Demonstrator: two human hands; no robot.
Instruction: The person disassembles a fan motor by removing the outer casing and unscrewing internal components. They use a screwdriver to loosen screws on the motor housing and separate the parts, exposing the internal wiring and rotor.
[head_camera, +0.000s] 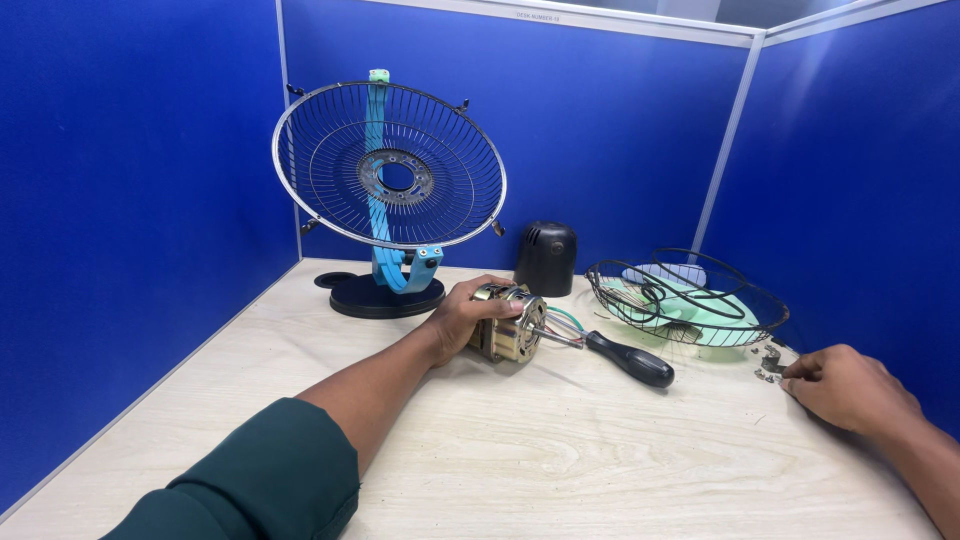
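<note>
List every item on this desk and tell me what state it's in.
Motor: bare, lying sideways, gripped by left hand.
Rear grille: mounted upright on stand.
Front grille: detached, lying flat, blade inside.
Screwdriver: lying loose.
Black cover: removed, standing.
Screws: loose, pinched at by right hand.

Bare pale wooden tabletop (560, 460) lies open at six o'clock. At eleven stands the round wire fan guard on its black base (388, 165); the black-handled screwdriver (628, 359) and black wire basket guard (688, 300) crowd two o'clock.
</note>
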